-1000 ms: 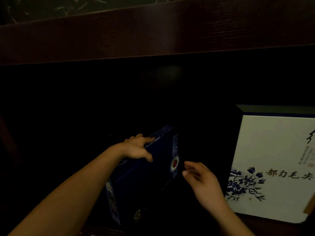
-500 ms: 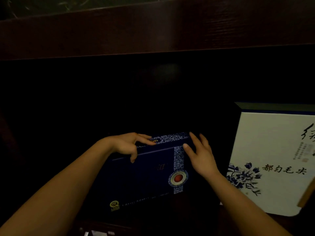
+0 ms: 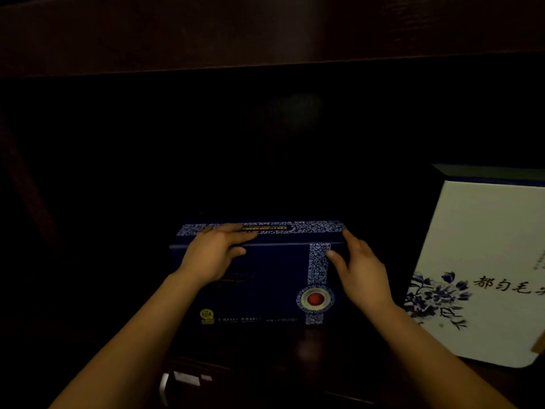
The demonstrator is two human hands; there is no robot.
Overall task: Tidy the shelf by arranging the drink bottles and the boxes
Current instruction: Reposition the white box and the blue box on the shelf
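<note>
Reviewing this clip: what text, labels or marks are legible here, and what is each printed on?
"都匀毛", with a fourth character cut off by the frame edge: front of the white box.
Small vertical print at that box's right edge: too small to read.
Yellow print on the top strip of the blue box: blurred, unreadable.
Yellow emblem and the line of print beside it, low on the blue box's front: unreadable.

Two boxes on one shelf

The low box (image 3: 259, 278) stands mid-shelf (image 3: 295, 346), back from the front edge. The taller box (image 3: 486, 261) stands towards the right end, seemingly apart from it. The left hand (image 3: 212, 258) holds the low box's top front edge and the right hand (image 3: 362, 273) holds its right end.
</note>
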